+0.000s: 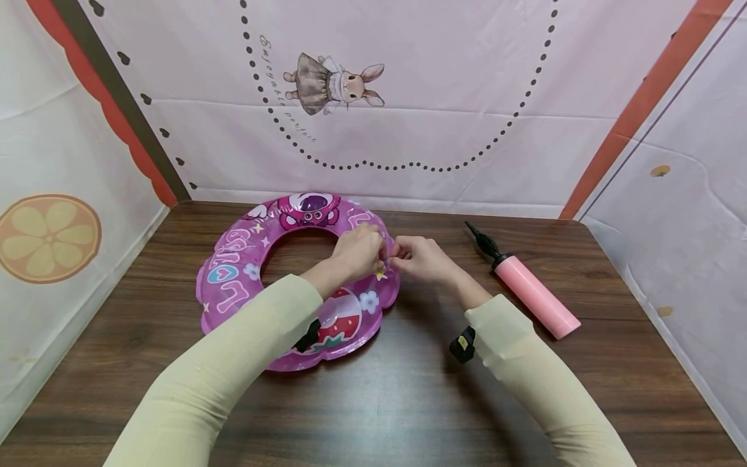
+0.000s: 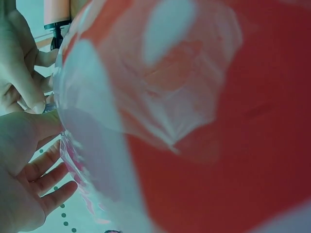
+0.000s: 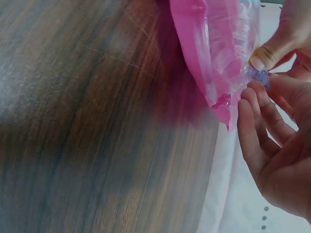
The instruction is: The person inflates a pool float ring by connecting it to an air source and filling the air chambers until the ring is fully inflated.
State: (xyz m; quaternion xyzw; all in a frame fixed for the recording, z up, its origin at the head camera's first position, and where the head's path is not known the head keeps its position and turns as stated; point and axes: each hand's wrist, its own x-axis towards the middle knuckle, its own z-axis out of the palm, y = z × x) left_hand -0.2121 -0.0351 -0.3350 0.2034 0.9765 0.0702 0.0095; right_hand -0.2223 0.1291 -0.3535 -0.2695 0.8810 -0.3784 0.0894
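A plump pink-purple swim ring (image 1: 233, 253) printed with a bear, a strawberry and flowers lies on the table. At its right side my left hand (image 1: 358, 251) reaches over the ring and pinches it by a small clear-blue air valve (image 3: 260, 76), thumb against the valve's base. Facing it, my right hand (image 1: 425, 259) pinches the valve between thumb and forefinger, the other fingers bent close to the ring's edge. In the left wrist view the strawberry print fills most of the picture, and fingertips partly cover the valve.
To the right on the brown wooden table (image 1: 408, 402) lies a pink hand pump (image 1: 537, 295), its black nozzle pointing to the back left. A pale printed cloth (image 1: 443, 84) hangs behind the table and along both sides.
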